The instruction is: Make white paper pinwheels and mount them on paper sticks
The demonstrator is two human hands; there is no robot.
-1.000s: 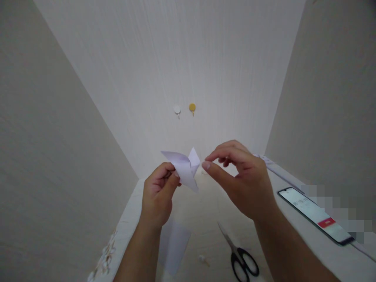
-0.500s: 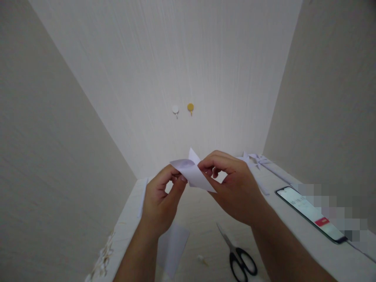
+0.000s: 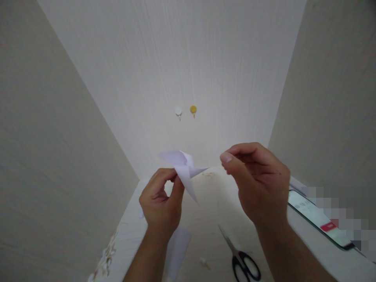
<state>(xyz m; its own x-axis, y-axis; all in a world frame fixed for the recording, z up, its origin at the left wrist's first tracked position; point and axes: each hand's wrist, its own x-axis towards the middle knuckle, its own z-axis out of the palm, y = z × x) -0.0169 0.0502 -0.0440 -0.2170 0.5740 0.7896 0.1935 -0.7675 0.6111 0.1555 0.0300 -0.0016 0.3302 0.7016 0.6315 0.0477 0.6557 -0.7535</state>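
Two hooks [image 3: 193, 109] above centre, one scissors [image 3: 235, 250] bottom centre-right; left hand [image 3: 163, 197] pinched one paper pinwheel [image 3: 183, 174], mostly above-right of its fingertips; right hand [image 3: 261, 190] pressed thumb to index.

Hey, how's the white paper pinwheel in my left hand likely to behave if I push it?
The white paper pinwheel is probably very light, since it looks like thin folded paper. Its curved, pointed blades would likely bend or crease easily. It may tilt, as the left hand only pinches it.
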